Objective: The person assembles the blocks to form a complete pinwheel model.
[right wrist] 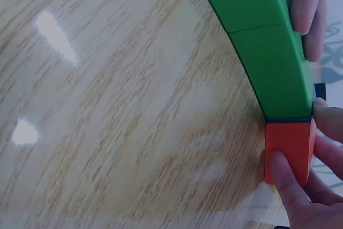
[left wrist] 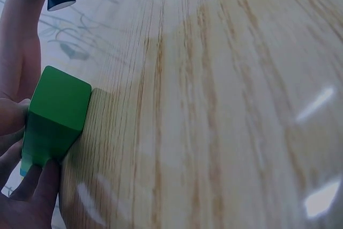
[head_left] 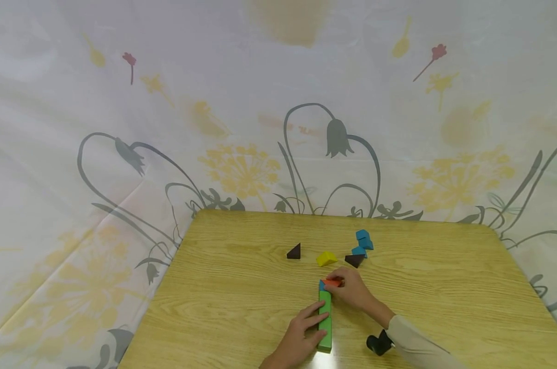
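Two green blocks lie end to end in a row on the table, their seam showing in the right wrist view. Across the row, my left hand rests its extended fingers, with the thumb by the near end. A small blue block sits at the row's far end. Against it is an orange-red wedge block, which my right hand pinches between thumb and fingers. The right wrist view shows the wedge's flat side close up, with a thin blue strip between it and the green.
Behind the hands stand a yellow block, a dark triangular block, another dark block and several blue blocks. A black object shows by the right sleeve. A flower-patterned curtain hangs beyond the wooden table.
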A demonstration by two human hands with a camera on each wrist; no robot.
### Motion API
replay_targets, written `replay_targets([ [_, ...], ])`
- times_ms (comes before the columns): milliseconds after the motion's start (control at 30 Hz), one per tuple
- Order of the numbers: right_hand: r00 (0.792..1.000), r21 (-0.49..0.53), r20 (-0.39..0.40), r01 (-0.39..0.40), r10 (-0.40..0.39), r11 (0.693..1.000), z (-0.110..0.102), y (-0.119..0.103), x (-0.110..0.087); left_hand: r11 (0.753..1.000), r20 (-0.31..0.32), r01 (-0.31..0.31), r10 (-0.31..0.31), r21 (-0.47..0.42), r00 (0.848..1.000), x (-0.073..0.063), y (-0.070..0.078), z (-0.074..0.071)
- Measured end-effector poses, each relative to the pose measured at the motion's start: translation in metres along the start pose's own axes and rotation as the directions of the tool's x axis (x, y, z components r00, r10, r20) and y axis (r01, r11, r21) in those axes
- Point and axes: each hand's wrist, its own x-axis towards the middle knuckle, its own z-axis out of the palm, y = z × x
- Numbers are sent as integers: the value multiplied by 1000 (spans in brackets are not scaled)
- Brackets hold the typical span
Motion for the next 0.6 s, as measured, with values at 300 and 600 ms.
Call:
replay_targets([
  [300,1000,0,4,-26,26,1000,1,2,2,1000,-6,11,-11,15,1000,0,-1,0],
  [600,998,-14,13,-55,55,998,-4,-3,2,1000,-7,8,-8,16,1000,0,-2,1],
])
